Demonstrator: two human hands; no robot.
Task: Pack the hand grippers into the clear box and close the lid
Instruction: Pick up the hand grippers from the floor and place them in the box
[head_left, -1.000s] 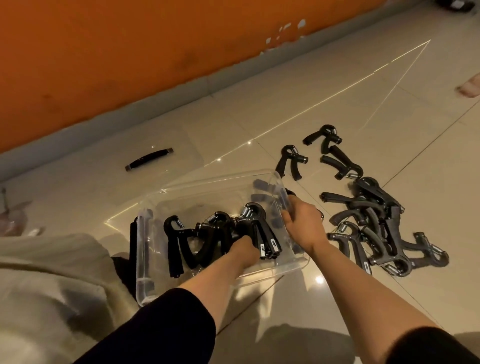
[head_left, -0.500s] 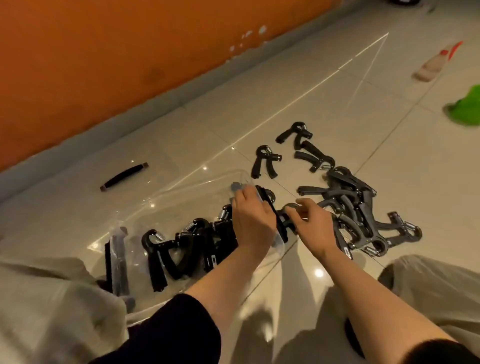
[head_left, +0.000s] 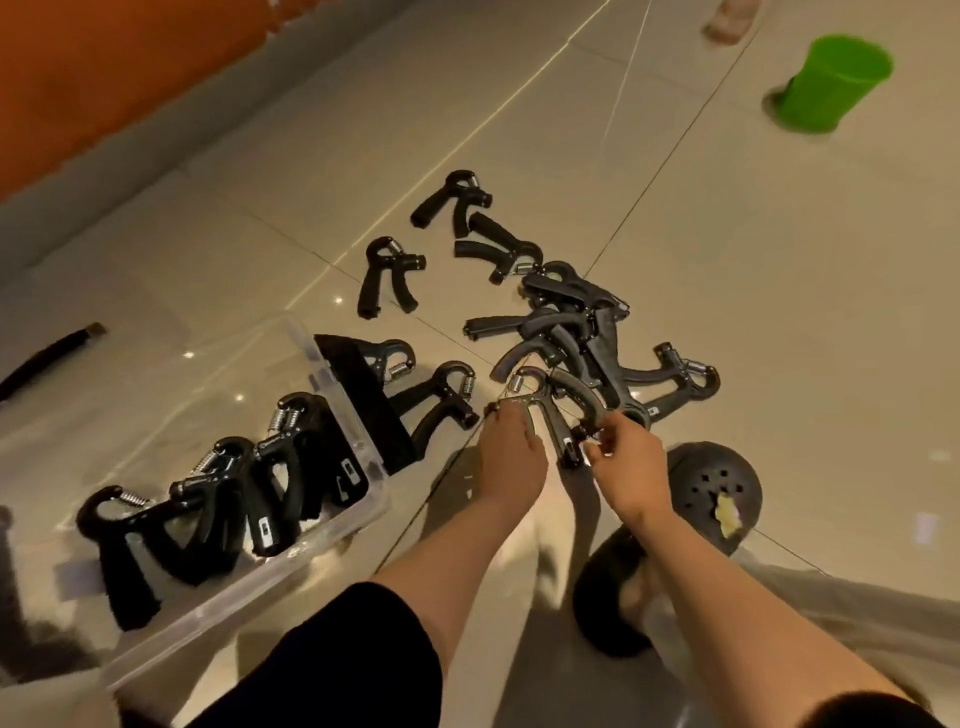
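Both hands work at the near edge of the heap of grey hand grippers (head_left: 582, 332) on the tiled floor (head_left: 779, 260). The left hand (head_left: 511, 454) has its fingers curled onto the sprung end of one grey hand gripper (head_left: 545, 410), its fingertips (head_left: 496, 413) at the metal frame just below the coil. The right hand (head_left: 626, 462) pinches the lower handle tip of the same gripper between thumb and fingers. This gripper lies between the two hands, touching the heap behind it.

The clear box (head_left: 322, 540) sits to the left of the hands, well apart from the fingers, lid off. Inside it about five black hand grippers (head_left: 234, 488) stand in a row, though overlap makes the count unsure. Two more black grippers (head_left: 431, 395) lie just outside the box's far right end, beside a black latch on its end wall.

Beyond them three black grippers (head_left: 452, 228) lie singly on the floor. The grey heap holds roughly six or seven, too tangled to count exactly.

One green cup (head_left: 826, 83) stands far right. One black slipper (head_left: 711, 488) with holes lies beside the right wrist. One dark bar (head_left: 47, 358) lies at the left edge.
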